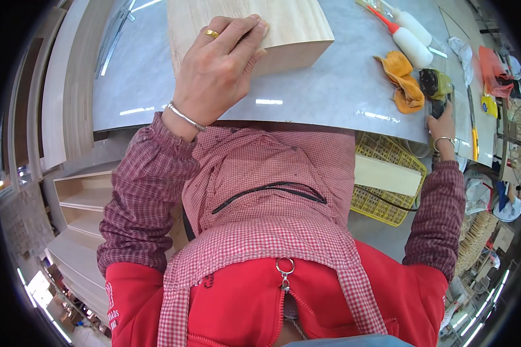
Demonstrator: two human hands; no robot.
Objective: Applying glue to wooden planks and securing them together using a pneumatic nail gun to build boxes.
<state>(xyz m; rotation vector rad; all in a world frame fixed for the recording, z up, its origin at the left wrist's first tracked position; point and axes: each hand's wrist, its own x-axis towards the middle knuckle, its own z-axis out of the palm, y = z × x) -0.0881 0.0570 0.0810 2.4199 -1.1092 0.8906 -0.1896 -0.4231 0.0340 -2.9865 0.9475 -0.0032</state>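
Observation:
A pale wooden box or block (295, 26) rests on the table at the top of the view; its far side runs out of the picture. My left hand (226, 63) lies over its near edge, fingers bent and pressed on the top face, thumb by the edge. Off to the right, my right hand (441, 124) is closed around the black end of a hand tool with a yellow-green and black body (436, 84). Part of its grip is hidden by my fingers. Left of that tool lies a crumpled orange cloth (405, 81).
Beyond the cloth lie a white squeeze bottle with a red nozzle (411, 46) and another white bottle (414, 26). A yellow basket (382, 205) with a pale board (388, 174) stands below the grey tabletop (324, 95). Tall boards (75, 75) line the left side.

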